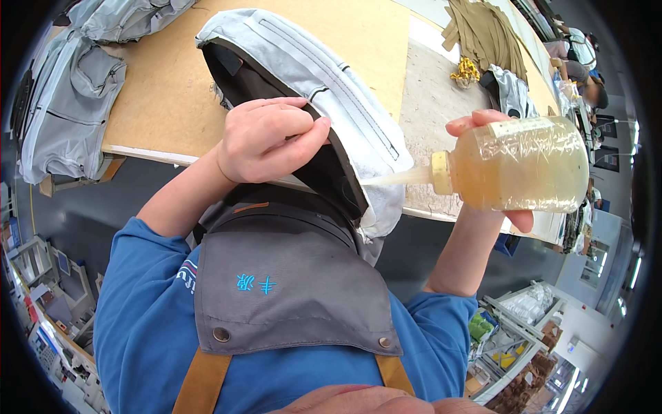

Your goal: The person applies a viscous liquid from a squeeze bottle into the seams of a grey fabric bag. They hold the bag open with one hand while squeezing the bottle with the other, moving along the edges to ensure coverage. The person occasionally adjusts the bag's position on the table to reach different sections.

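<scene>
My left hand (271, 137) pinches the dark edging of a sewn fabric piece (357, 98), pale grey-white outside and black inside, with a stitched strip along its outer side. The piece rests partly on the worktable and hangs over its front edge towards my apron. My right hand (489, 121) is closed around a clear squeeze bottle (525, 163) that holds amber liquid and lies tilted on its side. The bottle's tapered nozzle points left, its tip at the dark edging below my left hand. Whether liquid comes out cannot be told.
The worktable (160, 98) runs across in front of me. Grey sewn pieces (67, 114) lie at its left end. Brown fabric strips (478, 33), a yellow bundle (465, 72) and another grey piece (512, 93) are at the right. Further right, other people (579, 49) are at work.
</scene>
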`<action>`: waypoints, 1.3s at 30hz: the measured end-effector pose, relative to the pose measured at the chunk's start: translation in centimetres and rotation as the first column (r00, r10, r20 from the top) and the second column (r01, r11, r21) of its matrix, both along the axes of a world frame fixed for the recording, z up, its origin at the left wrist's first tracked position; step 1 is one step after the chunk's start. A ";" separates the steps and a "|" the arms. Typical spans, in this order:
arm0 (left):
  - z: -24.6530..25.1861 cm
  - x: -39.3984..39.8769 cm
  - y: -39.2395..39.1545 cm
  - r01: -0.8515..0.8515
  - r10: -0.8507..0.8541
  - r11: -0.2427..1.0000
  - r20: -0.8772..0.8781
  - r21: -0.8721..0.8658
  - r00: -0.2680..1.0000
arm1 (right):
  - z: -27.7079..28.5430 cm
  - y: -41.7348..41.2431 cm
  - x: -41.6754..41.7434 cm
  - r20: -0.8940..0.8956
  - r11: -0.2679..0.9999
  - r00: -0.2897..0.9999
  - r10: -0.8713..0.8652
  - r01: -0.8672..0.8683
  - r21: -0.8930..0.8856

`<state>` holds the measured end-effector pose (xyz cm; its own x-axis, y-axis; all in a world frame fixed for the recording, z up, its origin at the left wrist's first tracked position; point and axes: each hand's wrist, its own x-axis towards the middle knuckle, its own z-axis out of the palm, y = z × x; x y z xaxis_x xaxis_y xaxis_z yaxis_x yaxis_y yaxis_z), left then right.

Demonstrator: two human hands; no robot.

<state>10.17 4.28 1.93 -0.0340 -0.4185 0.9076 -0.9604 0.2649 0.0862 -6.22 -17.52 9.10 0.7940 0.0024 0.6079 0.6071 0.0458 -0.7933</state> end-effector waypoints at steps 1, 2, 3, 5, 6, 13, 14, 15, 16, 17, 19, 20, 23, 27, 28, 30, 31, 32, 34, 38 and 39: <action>-0.1 0.0 0.0 0.001 -0.001 1.000 -0.005 0.002 1.000 | 0.0 0.0 -0.1 0.013 1.000 1.000 0.008 -0.008 0.002; -0.1 0.0 0.0 0.001 -0.001 1.000 -0.007 0.002 1.000 | 0.1 0.0 -0.2 0.027 1.000 0.999 0.016 -0.016 0.003; -0.1 0.0 0.0 0.000 0.000 1.000 -0.009 0.003 1.000 | 0.2 -0.1 -0.4 0.023 1.000 1.000 0.010 -0.010 -0.009; -0.1 0.0 0.0 0.002 -0.002 1.000 -0.010 0.003 1.000 | 0.3 -0.1 -0.8 0.026 1.000 1.000 0.001 -0.001 -0.005; -0.1 0.0 0.0 0.003 -0.003 1.000 -0.006 0.004 1.000 | 0.2 0.0 -0.9 0.035 1.000 0.999 0.000 -0.001 0.012; 0.7 0.1 0.0 -0.001 0.001 1.000 0.030 0.001 1.000 | -0.5 -0.5 -2.1 0.010 0.991 0.998 0.054 -0.055 0.119; 0.6 0.3 0.0 -0.034 0.034 0.999 0.051 -0.002 0.998 | -0.4 -0.4 -2.4 0.002 0.986 0.998 0.066 -0.066 0.150; 0.6 0.3 -0.1 -0.064 0.063 0.998 0.049 0.013 0.997 | -0.6 -0.5 -2.9 -0.003 0.981 0.998 0.069 -0.067 0.181; 0.9 0.2 -0.1 -0.101 0.100 0.995 0.046 0.022 0.994 | -0.7 -0.9 -3.0 0.006 0.972 0.996 0.091 -0.090 0.215; 1.0 0.3 0.0 -0.136 0.135 0.990 0.043 0.031 0.990 | -0.9 -1.4 -3.8 -0.032 0.958 0.996 0.081 -0.069 0.279; 0.9 0.8 -0.2 -0.228 0.223 0.971 0.063 0.072 0.973 | -1.1 -2.1 -5.4 -0.089 0.902 0.990 0.110 -0.062 0.426; 1.3 1.3 -0.3 -0.244 0.238 0.964 0.067 0.101 0.969 | -1.1 -2.2 -5.7 -0.108 0.858 0.982 0.155 -0.080 0.508; 2.5 3.8 -0.4 -0.374 0.359 0.858 0.111 0.352 0.927 | -1.8 -2.3 -7.0 -0.107 0.752 0.992 0.065 0.021 0.659; 2.5 9.2 -2.6 -0.517 0.433 0.692 0.285 0.503 0.856 | -2.8 -2.0 -8.5 -0.026 0.668 0.998 -0.054 0.055 0.742; 2.5 10.3 -3.3 -0.542 0.423 0.663 0.338 0.517 0.841 | -3.3 -2.0 -9.3 -0.020 0.662 0.995 -0.098 0.080 0.745; 3.2 11.9 -4.8 -0.475 0.323 0.654 0.350 0.589 0.879 | -3.8 -1.9 -10.5 0.006 0.669 0.991 -0.131 0.084 0.739; 3.5 12.7 -5.5 -0.441 0.272 0.644 0.352 0.625 0.896 | -4.5 -2.0 -11.4 0.009 0.647 0.987 -0.162 0.099 0.756; 3.4 13.6 -6.2 -0.361 0.228 0.658 0.283 0.661 0.932 | -5.3 -2.2 -12.5 0.013 0.624 0.982 -0.191 0.111 0.773; 3.0 15.2 -7.5 -0.298 0.300 0.629 0.129 0.718 0.945 | -5.7 -1.8 -13.4 0.016 0.588 0.974 -0.226 0.123 0.800; -0.4 18.3 -8.4 -0.077 0.633 0.413 -0.226 0.907 0.740 | -6.8 -1.8 -14.9 0.018 0.524 0.957 -0.291 0.143 0.840; 0.0 18.2 -8.6 -0.014 0.737 0.290 -0.214 0.957 0.641 | -6.9 -1.7 -15.3 0.020 0.522 0.954 -0.299 0.146 0.840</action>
